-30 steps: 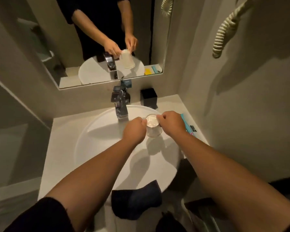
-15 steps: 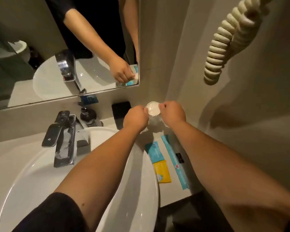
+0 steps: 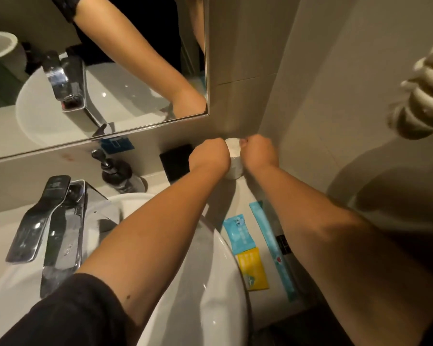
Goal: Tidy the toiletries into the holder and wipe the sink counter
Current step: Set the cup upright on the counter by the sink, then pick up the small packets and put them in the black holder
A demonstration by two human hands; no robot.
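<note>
Beside the black box, both hands grasping white cup, left hand, right hand, sachets near basin.

Tap polished chrome metal; basin glossy white glaze; desk matt; sachets smooth, slightly shiny.

1. Chrome faucet mounted at the rear of the basin.
2. Wall mirror above it.
3. Coiled cream cord hanging at the right wall.
</note>
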